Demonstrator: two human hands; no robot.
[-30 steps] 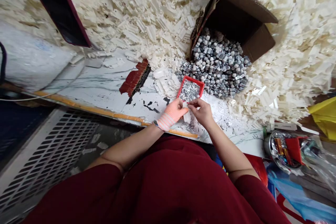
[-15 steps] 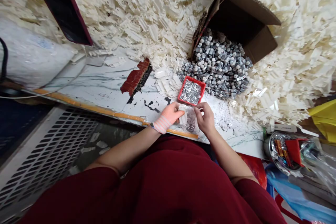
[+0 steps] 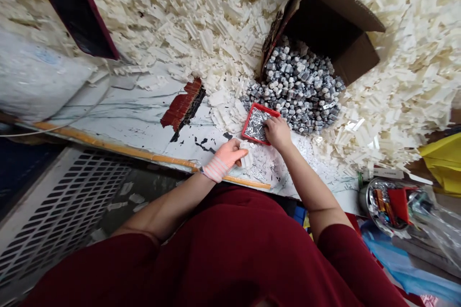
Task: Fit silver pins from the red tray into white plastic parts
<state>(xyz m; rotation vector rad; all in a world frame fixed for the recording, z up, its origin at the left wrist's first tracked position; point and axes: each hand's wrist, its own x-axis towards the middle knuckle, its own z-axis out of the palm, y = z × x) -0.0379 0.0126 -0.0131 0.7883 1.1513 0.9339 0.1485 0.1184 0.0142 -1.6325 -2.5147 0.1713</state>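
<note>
My left hand (image 3: 227, 157), in an orange-and-white striped glove, grips a translucent white plastic piece (image 3: 247, 156) between thumb and fingers near the table's front edge. Bare, my right hand (image 3: 278, 132) reaches over the right side of a small red tray (image 3: 246, 133). Its fingertips dip among the silver metal pins (image 3: 256, 123) inside, and whether they pinch any is hidden. Some loose pins (image 3: 258, 174) lie on the table just right of the white piece.
A tipped cardboard box (image 3: 360, 60) spills grey-and-white small parts (image 3: 306, 86) behind the tray. Heaps of white plastic pieces (image 3: 173, 14) cover the back. A phone (image 3: 77, 12) stands at upper left. A metal bowl of odds and ends (image 3: 364, 201) sits at right.
My right hand has moved from beside the white plastic piece up and into the red tray of pins. My left hand still holds the piece. The whole view has shifted slightly.
</note>
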